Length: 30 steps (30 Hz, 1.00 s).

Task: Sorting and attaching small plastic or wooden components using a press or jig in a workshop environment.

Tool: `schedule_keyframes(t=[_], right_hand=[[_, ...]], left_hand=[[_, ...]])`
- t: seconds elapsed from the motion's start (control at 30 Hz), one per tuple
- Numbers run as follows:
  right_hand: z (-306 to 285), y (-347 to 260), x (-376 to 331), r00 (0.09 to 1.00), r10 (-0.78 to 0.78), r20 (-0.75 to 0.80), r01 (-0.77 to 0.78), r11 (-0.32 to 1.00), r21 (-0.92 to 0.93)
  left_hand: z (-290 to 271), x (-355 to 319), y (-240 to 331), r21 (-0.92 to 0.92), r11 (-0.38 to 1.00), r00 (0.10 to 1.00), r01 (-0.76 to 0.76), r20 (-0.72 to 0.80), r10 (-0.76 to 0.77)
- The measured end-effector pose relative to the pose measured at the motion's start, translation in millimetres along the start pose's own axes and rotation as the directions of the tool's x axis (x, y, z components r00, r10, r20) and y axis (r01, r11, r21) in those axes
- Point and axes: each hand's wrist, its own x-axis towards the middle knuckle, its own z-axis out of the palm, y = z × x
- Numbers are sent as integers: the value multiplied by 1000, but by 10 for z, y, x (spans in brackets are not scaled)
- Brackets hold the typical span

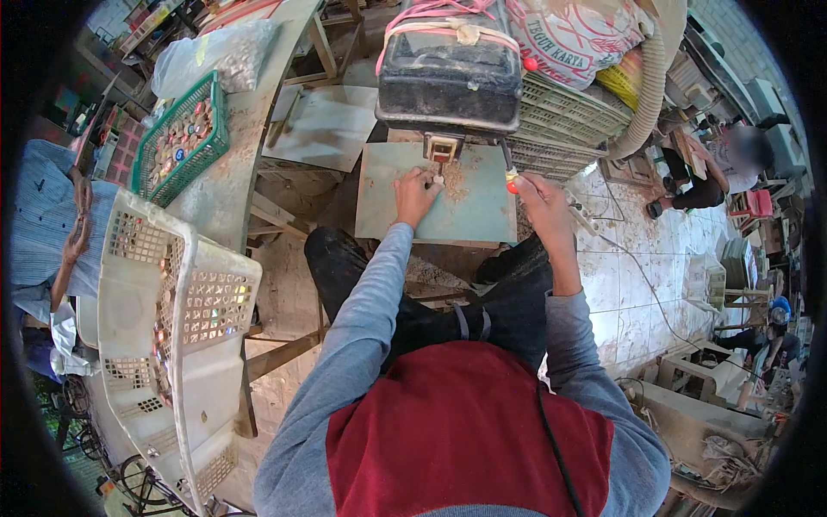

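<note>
A dark, dusty box-shaped machine (448, 86) stands before me, with pink and tan bands tied over its top. Below its front is a small metal fitting (443, 149) with a reddish part inside. My left hand (414, 196) rests over the pale green board (388, 172) under that fitting, its thumb and fingers pinched on a small pale piece (438, 180). To the right, my right hand (546, 207) has its fingers closed at a lever with a red knob (512, 187). Brown shavings (457, 183) lie on the board beside my left hand.
On the left stand a cream perforated crate (185, 258), and a green basket (181, 138) of small round pieces on a bench (258, 121). A printed sack (573, 39) and a ribbed hose (642, 112) are at the back right. Other people are at both sides.
</note>
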Motion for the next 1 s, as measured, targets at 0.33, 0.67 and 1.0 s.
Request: schedule_keyframes(t=[0.33, 0.67, 1.0], right_hand=[[94, 452, 418, 999, -33, 28, 39, 968, -247], [181, 485, 710, 999, -20, -35, 2, 889, -459], [194, 485, 841, 1000, 20, -20, -27, 870, -493]], left_hand=[[-13, -6, 33, 22, 999, 996, -44, -82, 46], [-64, 17, 71, -30, 999, 1000, 16, -3, -16], [-37, 32, 55, -72, 997, 999, 28, -23, -30]])
